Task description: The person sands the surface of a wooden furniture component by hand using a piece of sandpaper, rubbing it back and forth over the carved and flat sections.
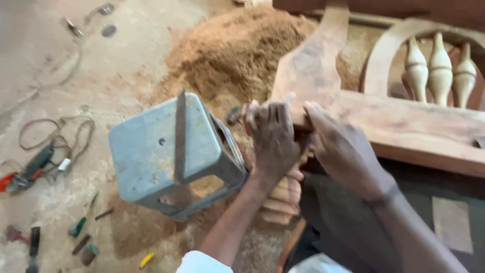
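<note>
My left hand (273,139) grips the near end of a carved wooden furniture frame (404,126), fingers curled over its edge. My right hand (341,146) presses flat on the same end beside it. The frame has a curved arm piece (313,55), an arch and three turned pale spindles (439,68). A turned wooden leg (283,199) shows below my left wrist. Whether a small tool is under my hands is hidden.
A grey metal stool (172,156) lies on its side left of my hands. A big sawdust heap (227,55) sits behind it. Screwdrivers, chisels (78,227) and a corded power tool (30,169) lie on the dusty floor at the left.
</note>
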